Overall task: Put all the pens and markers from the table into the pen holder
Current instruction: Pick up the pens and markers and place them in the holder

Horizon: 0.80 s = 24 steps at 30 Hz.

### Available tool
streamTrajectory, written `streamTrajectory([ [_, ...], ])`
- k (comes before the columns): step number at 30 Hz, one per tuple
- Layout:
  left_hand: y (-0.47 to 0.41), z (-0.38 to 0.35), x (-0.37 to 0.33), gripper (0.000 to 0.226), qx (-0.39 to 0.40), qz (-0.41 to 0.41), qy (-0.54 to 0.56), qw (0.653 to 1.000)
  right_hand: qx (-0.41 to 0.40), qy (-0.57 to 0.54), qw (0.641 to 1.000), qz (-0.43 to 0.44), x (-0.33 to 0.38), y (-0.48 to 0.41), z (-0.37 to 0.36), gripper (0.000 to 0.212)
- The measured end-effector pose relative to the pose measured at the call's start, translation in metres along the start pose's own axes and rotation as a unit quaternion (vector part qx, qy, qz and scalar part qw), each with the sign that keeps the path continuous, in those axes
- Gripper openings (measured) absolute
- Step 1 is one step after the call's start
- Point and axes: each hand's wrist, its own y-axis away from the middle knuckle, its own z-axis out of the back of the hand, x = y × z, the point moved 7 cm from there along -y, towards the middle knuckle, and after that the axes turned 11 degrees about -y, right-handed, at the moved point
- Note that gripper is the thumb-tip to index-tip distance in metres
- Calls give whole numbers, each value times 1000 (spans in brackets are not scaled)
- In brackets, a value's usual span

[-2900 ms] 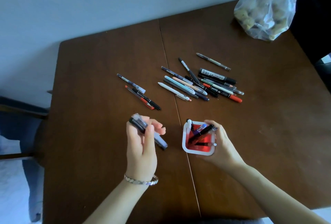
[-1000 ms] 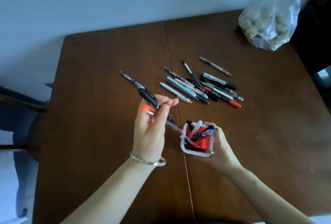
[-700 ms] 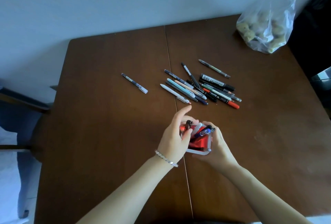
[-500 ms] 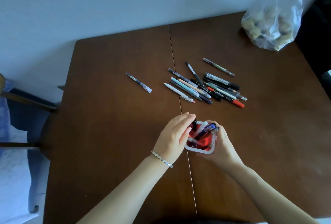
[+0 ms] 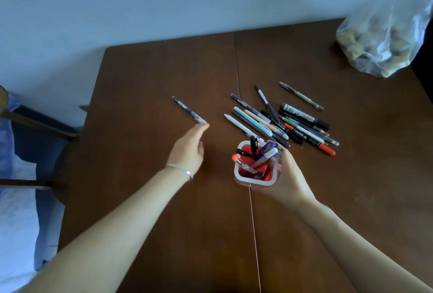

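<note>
Fingers, left hand point(image 5: 188, 149): extended and loosely together, thumb set off to the side, palm down over the worktop point(image 5: 140, 175); nothing is held; fingertips point(image 5: 203, 127) point up and to the right of the view
Fingers, right hand point(image 5: 284, 176): wrapped on the right and near side of the pen holder point(image 5: 255, 180), keeping it upright on the worktop
Target item: lone pen point(image 5: 189, 110), dark barrel with a pale near end, lying flat and apart from the other pens
Key relation: near end of the lone pen lies just beyond the left fingertips; whether skin touches the barrel cannot be told at this resolution
Long axis: the lone pen runs diagonally from the far left to the near right, roughly in line with the outstretched fingers, so its near end is presented end-on
Nearer hand: the left hand is nearest to the lone pen; the right hand is well apart from it, on the other side of the worktop seam
Pen holder contents: several pens stand tilted inside the red interior, caps and clips above the white rim
Remaining stock: pen pile point(image 5: 281, 121) lies on the worktop just beyond the pen holder, barrels overlapping, most lying on a similar diagonal; one thin pen point(image 5: 301, 96) lies at the far side of the pile
Step in hand (judgement): reach for the lone pen; pinch across the barrel is required, so the fingers must part and pass over the near end
Task progress (judgement): early to middle; most pens are not yet in the holder
Bystander item: plastic bag point(image 5: 386, 32) at the far right corner, clear of the work
</note>
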Motion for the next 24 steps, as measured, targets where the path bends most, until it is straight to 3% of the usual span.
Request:
streamTrajectory([
  [5, -84, -5, 45, 48, 42, -3, -165, 985, 14, 18, 1000, 9, -1, -3, 1, 73],
  [8, -112, -19, 62, 44, 87, -12, -205, 975, 10, 27, 1000, 4, -11, -5, 5, 77],
  [14, -99, -30, 50, 9, 54, -113, -252, 960, 23, 34, 999, -9, -26, -5, 14, 96],
  [18, -64, -34, 3, 8, 110, -160, -152, 969, 19, 17, 999, -39, -32, 6, 23, 95],
  [20, -47, -35, -30, 11, 100, -212, -115, 965, 18, 12, 998, -52, -38, 13, 28, 96],
  [22, -40, -42, -59, 20, 74, -275, -121, 951, 12, 3, 998, -57, -43, 21, 33, 98],
  [24, -48, -58, -76, 32, 78, -272, -155, 947, 0, 14, 999, -51, -44, 25, 37, 98],
])
